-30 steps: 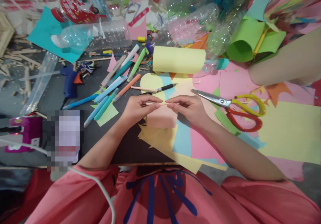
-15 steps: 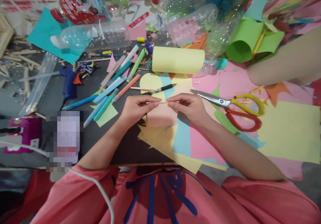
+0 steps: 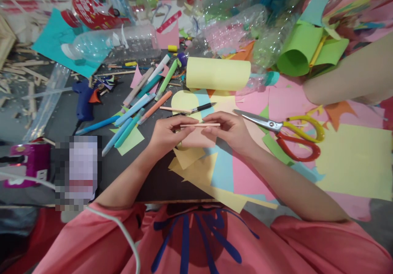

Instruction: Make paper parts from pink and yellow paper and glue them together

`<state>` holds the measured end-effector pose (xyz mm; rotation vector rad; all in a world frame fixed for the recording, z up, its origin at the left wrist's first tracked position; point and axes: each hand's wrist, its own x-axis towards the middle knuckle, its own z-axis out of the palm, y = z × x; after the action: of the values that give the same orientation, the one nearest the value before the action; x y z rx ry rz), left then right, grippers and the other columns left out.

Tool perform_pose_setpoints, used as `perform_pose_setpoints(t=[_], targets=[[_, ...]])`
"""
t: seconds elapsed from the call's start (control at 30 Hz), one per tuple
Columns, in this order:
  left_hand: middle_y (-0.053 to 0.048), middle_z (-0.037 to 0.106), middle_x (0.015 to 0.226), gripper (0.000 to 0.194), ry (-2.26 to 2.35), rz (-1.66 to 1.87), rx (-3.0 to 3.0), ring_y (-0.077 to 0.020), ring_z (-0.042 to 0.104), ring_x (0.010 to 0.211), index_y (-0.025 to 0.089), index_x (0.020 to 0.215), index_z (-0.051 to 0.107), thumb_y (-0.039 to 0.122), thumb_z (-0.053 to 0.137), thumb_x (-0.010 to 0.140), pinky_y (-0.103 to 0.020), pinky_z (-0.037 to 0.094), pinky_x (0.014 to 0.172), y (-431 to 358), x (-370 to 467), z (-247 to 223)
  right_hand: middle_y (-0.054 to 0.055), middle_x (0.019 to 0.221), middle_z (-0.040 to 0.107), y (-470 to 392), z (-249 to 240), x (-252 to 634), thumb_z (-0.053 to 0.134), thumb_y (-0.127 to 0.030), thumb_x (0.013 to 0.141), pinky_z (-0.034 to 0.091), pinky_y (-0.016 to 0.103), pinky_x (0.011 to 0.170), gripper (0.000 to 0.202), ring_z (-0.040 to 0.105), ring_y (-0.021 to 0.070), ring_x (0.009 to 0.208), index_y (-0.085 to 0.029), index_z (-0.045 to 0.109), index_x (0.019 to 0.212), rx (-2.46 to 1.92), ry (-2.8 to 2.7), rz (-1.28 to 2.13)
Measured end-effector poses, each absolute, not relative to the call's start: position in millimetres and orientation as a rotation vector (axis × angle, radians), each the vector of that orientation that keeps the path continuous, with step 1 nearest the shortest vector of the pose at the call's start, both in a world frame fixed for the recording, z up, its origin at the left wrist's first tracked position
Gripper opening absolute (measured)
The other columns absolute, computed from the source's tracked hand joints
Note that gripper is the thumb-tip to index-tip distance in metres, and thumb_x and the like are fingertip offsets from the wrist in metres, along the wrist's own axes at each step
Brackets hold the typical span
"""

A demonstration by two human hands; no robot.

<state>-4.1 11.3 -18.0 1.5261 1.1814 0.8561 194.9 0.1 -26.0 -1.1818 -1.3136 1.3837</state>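
A piece of light pink paper (image 3: 200, 137) spans the gap between my hands, its upper edge showing as a narrow folded or rolled strip. My left hand (image 3: 170, 133) pinches its left end between thumb and fingers. At the right end, my right hand (image 3: 229, 130) holds it the same way. Just beyond my fingers lie a black pen (image 3: 204, 106) and a thin pink paper stick (image 3: 168, 109). Scissors (image 3: 273, 125) with yellow and red handles rest right of my right hand, blades pointing at it.
Markers (image 3: 132, 110) and a blue glue gun (image 3: 85, 102) lie left. A yellow paper roll (image 3: 218, 73) and plastic bottles (image 3: 123, 43) stand beyond the hands. Another person's arm (image 3: 346, 75) reaches in from the right. A phone (image 3: 82, 167) lies near the left edge.
The pink paper has tilted and drawn up between my fingers, so its strip-like edge shows wider and less of the sheet hangs below. More yellow paper shows underneath.
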Motion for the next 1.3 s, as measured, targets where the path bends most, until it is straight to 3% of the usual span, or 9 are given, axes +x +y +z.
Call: perform_pose_setpoints(t=[0.2, 0.37, 0.8, 1.3], targets=[[-0.009, 0.079, 0.094, 0.035, 1.178, 0.807, 1.441, -0.0204, 0.075, 0.086, 0.016, 0.101, 0.075, 0.039, 0.077, 0.075, -0.024, 0.060, 0.074, 11.3, -4.5, -16.5, 0.003, 0.078, 0.078, -1.8, -25.3, 194.0, 0.076, -0.029, 0.076, 0.053, 0.028, 0.062, 0.009, 0.069, 0.0163, 0.071, -0.020, 0.078, 0.078, -1.233, -1.360, 1.370], [-0.007, 0.079, 0.085, 0.027, 1.147, 0.751, 1.460, -0.0185, 0.073, 0.077, 0.015, 0.084, 0.078, 0.041, 0.074, 0.077, -0.022, 0.057, 0.066, 14.4, -4.5, -13.7, 0.003, 0.076, 0.078, -1.5, -23.8, 193.5, 0.075, -0.027, 0.075, 0.052, 0.026, 0.061, 0.008, 0.068, 0.0155, 0.070, -0.020, 0.079, 0.076, -1.220, -1.344, 1.375], [-0.004, 0.078, 0.077, 0.023, 1.164, 0.712, 1.562, -0.0131, 0.065, 0.064, 0.017, 0.085, 0.080, 0.037, 0.070, 0.078, -0.019, 0.048, 0.059, 15.4, -8.2, -10.6, 0.003, 0.070, 0.075, -0.1, -19.6, 195.8, 0.079, -0.045, 0.072, 0.046, 0.027, 0.053, 0.024, 0.060, 0.0140, 0.060, -0.021, 0.079, 0.072, -1.277, -1.375, 1.388], [-0.001, 0.072, 0.068, 0.030, 1.202, 0.646, 1.635, -0.0124, 0.060, 0.061, 0.016, 0.070, 0.073, 0.042, 0.062, 0.080, -0.021, 0.042, 0.058, 18.4, -8.8, -10.6, 0.003, 0.067, 0.072, -0.9, -18.1, 194.6, 0.079, -0.045, 0.071, 0.046, 0.026, 0.053, 0.025, 0.058, 0.0133, 0.059, -0.020, 0.077, 0.068, -1.270, -1.350, 1.404]])
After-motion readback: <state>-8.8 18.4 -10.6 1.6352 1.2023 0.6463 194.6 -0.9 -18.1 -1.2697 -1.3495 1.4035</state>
